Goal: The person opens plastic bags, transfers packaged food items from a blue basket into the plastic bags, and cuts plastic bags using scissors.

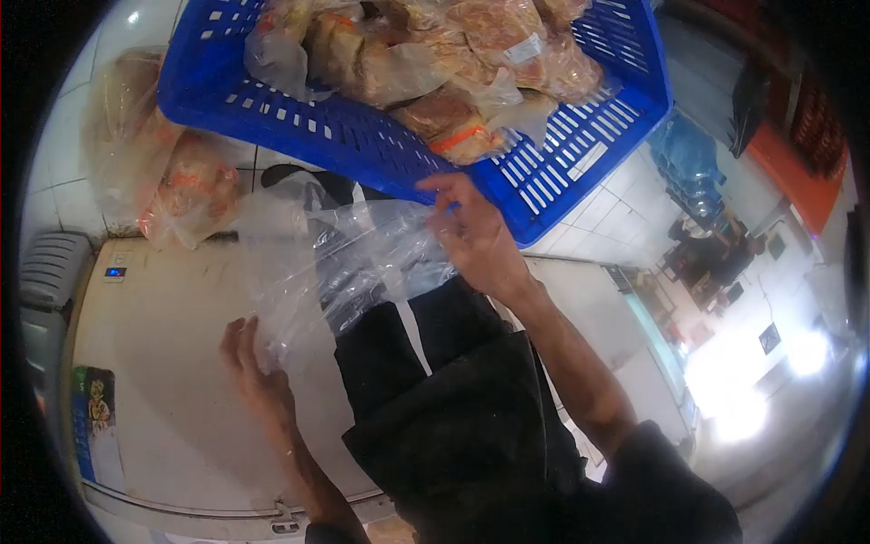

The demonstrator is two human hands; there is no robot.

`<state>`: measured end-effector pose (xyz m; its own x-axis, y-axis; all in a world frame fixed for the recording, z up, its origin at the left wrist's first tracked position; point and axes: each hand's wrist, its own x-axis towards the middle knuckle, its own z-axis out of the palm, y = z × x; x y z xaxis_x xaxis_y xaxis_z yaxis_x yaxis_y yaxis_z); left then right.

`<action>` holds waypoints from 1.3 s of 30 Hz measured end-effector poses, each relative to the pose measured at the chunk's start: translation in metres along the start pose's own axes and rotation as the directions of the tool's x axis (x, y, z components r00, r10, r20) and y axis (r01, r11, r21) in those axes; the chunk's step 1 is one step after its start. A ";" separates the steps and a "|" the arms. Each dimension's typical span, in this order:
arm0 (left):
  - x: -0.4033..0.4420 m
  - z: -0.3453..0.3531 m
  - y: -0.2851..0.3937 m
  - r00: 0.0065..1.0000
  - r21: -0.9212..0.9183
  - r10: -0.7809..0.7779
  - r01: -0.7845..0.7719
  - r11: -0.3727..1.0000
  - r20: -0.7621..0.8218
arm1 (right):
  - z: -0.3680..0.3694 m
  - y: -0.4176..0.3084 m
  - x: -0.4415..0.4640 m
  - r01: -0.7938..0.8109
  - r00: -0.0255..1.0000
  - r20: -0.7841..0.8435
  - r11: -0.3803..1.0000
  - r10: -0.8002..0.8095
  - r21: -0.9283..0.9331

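Nothing can be read (the white label [524, 49] is too small).

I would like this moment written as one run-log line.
left hand: at clear bag | right hand: at clear bag, near blue crate | blue crate: holds bagged food

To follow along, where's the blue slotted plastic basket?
The basket spans the head view's top centre, beyond the right hand, right of filled clear plastic bags.
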<state>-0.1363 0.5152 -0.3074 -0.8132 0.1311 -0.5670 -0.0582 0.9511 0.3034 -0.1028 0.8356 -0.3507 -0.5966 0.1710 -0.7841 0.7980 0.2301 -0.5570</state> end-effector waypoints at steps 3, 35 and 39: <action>-0.002 -0.006 0.007 0.966 0.060 0.096 -0.113 0.992 0.240 | -0.011 -0.014 0.004 0.090 0.975 0.204 0.996 -0.084 -0.018; 0.007 -0.043 0.090 0.864 -0.558 -0.498 0.380 0.737 -0.069 | -0.136 0.008 -0.019 -0.391 0.920 0.160 0.848 0.357 0.357; -0.008 -0.028 0.080 0.897 -0.677 -0.432 0.263 0.687 -0.090 | -0.108 -0.029 -0.074 -0.317 0.661 0.750 0.907 0.003 0.276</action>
<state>-0.1505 0.5819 -0.2568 -0.7564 -0.3188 -0.5711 -0.6463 0.4982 0.5779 -0.0910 0.9196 -0.2468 -0.3287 -0.6048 -0.7254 0.9366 -0.1102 -0.3326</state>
